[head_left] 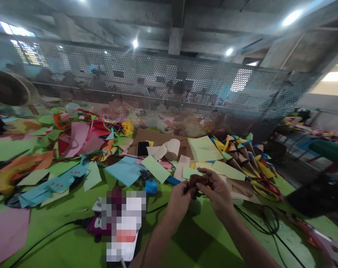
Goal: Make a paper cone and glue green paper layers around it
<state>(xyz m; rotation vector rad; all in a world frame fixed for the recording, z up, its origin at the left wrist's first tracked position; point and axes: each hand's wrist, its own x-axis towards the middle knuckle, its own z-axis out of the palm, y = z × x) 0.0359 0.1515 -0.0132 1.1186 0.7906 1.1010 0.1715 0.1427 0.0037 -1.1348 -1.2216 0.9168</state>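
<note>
My left hand [181, 198] and my right hand [218, 192] meet above the green table [163, 230]. Between their fingertips is a small brown folded piece [196, 181], paper or thin sheet by its look; the fingers cover part of it. Both hands are closed on it, thumbs toward me. A bit of orange shows beside the right thumb, and I cannot tell what it belongs to. Just behind the hands lie pale green sheets [191, 172] and a pale pink strip [181, 166]. A small blue object [151, 187] sits left of my left hand.
A purple power strip [98, 227] and a blurred-out phone-like device [127, 227] lie front left. Colourful sheet scraps [82, 136] pile up behind. Brown-and-yellow cone shapes [243, 154] stand right, near red-handled scissors [311, 232] and black cable [269, 219]. A perforated metal screen [158, 85] closes the back.
</note>
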